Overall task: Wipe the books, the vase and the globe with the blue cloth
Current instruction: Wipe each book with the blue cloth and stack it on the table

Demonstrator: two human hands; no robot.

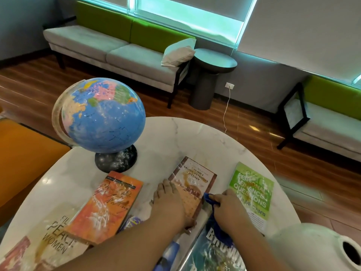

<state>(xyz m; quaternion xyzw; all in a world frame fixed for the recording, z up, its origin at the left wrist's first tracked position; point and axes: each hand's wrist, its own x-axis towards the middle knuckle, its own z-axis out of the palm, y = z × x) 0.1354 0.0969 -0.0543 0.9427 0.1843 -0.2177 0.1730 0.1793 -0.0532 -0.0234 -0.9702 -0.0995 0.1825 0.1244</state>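
Books (109,204) lie scattered over the near half of the marble counter (195,137). The brown book (195,180) in the middle reads "THE NO 1 LADIES' DETECTIVE AGENCY". The green book (252,192) to its right reads "PERSONAL FINANCE QUESTIONS", and a pale book (56,237) at near left shows "PEACE WOMEN". The left hand (168,204) lies flat on the brown book, fingers straight. The right hand (228,206) pinches the blue cloth (210,199) at that book's right edge, and the rest of the cloth trails toward the near side. The globe (103,116) stands far left, the white vase (316,249) near right.
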